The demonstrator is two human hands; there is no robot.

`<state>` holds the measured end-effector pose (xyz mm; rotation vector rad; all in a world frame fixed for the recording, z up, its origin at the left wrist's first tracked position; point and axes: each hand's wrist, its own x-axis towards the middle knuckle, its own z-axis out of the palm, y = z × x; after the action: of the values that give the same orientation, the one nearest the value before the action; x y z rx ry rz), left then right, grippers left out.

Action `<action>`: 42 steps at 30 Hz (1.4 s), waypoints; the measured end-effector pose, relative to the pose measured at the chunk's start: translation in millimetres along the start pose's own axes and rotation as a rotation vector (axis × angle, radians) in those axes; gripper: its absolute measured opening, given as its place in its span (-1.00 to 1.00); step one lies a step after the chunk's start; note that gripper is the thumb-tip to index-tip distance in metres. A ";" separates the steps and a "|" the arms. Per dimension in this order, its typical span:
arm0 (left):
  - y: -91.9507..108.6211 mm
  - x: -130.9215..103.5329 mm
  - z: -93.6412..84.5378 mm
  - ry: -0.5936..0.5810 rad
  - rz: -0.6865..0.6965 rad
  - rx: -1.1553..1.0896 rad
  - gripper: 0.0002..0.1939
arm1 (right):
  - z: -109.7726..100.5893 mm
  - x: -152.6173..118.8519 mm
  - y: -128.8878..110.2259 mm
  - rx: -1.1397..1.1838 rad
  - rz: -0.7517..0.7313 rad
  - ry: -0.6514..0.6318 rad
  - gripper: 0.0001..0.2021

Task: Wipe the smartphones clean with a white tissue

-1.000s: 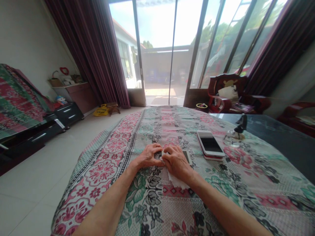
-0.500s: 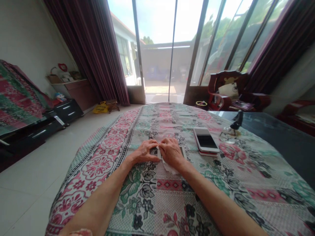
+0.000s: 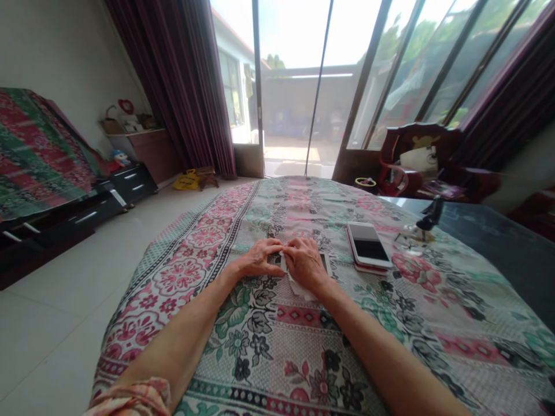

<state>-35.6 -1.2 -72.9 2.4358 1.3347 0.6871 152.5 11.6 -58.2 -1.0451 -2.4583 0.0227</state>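
Left hand (image 3: 259, 263) and right hand (image 3: 306, 266) pressed together over a mostly hidden phone (image 3: 324, 263) and tissue (image 3: 299, 287); grip unclear; second phone (image 3: 367, 246) just beside, open cloth (image 3: 269, 341) nearer.

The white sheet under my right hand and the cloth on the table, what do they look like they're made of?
The white sheet looks like thin tissue or a wipe: matte, limp and crumpled under the right hand. The cloth looks like woven printed cotton: a flat floral pattern, no shine, draping over the edge.

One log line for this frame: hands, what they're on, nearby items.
left hand: touching small phone | right hand: pressing white wipe on it | near: white phone to the right | surface: floral cloth
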 end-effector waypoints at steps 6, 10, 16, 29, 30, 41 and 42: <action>-2.5 -0.1 1.0 0.009 0.011 -0.024 -0.41 | -7.8 -6.6 -7.4 -0.053 -0.038 -0.045 -0.79; -5.2 -0.5 4.8 0.030 -0.012 -0.018 -0.39 | -12.7 -17.5 -16.1 -0.073 -0.005 -0.044 -0.79; -2.9 -1.7 6.0 0.046 -0.019 -0.004 -0.41 | -13.7 -37.2 -26.8 -0.029 0.052 0.014 -0.81; -0.6 -0.1 3.2 0.011 -0.044 -0.026 -0.38 | -4.7 -16.5 -8.8 -0.012 0.106 0.045 -0.79; 0.2 -0.2 2.4 0.006 -0.045 -0.028 -0.38 | -4.0 -13.2 -7.4 -0.014 0.119 0.047 -0.79; 5.7 0.8 -1.3 -0.005 -0.036 -0.025 -0.44 | -5.4 -8.4 -7.7 -0.046 0.106 0.020 -0.76; 5.1 0.9 -1.0 -0.005 -0.038 -0.024 -0.43 | -6.8 -12.6 -9.0 -0.050 0.081 0.014 -0.76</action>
<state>-32.1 -3.1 -69.5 2.3852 1.3598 0.6827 156.9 -4.5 -55.6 -1.1614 -2.4142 -0.0202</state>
